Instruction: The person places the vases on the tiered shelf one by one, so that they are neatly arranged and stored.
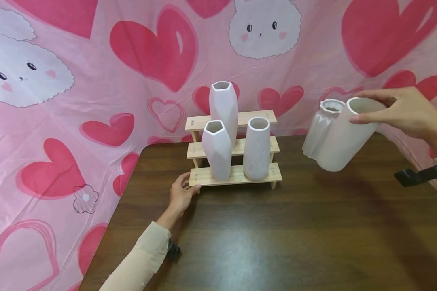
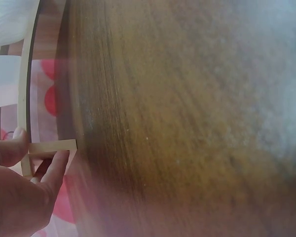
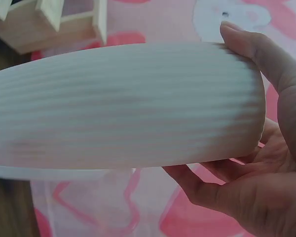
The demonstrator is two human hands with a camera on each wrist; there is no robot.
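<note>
My right hand (image 1: 411,111) grips a white ribbed vase (image 3: 128,106) by its rim, thumb on one side and fingers on the other. That vase leans, its mouth toward the hand and its base seemingly just off the table. Partly hidden behind it is a white fluted vase (image 1: 315,133) with a scalloped rim. At the lower left end of a three-step wooden stand (image 1: 236,178), my left hand (image 1: 181,194) pinches the bottom step and its leg. On the bottom step stand a faceted white vase (image 1: 218,151) and a textured white vase (image 1: 257,149); a taller faceted vase (image 1: 223,105) rises behind them.
The dark wooden table (image 1: 240,242) stretches in front of the stand. Behind it hangs a pink cloth (image 1: 138,101) with hearts and white animal faces. The table's left edge runs beside my left forearm.
</note>
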